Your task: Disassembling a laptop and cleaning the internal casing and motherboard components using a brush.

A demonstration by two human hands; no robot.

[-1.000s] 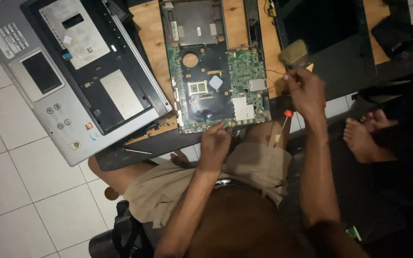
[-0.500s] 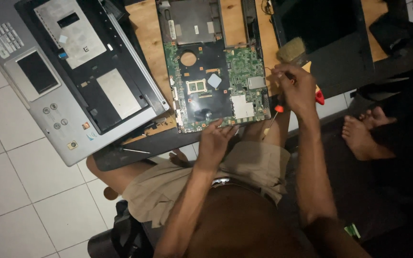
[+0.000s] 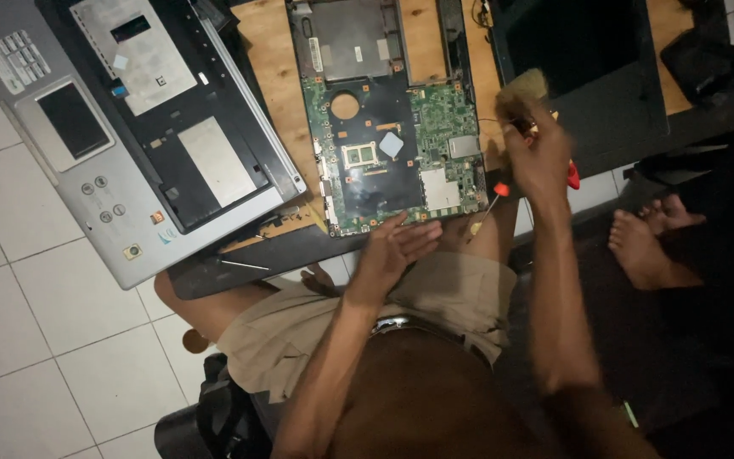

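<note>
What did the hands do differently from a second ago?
The right hand lifted the brush a little, away from the person and over the right edge of the circuit board; it looks blurred. The left hand stayed resting at the board's near edge. The grey laptop cover and the red-handled screwdriver did not move.

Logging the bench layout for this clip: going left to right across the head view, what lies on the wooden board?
Silver laptop palmrest cover → green laptop motherboard → right hand holding a blurred brush → dark laptop screen panel.
</note>
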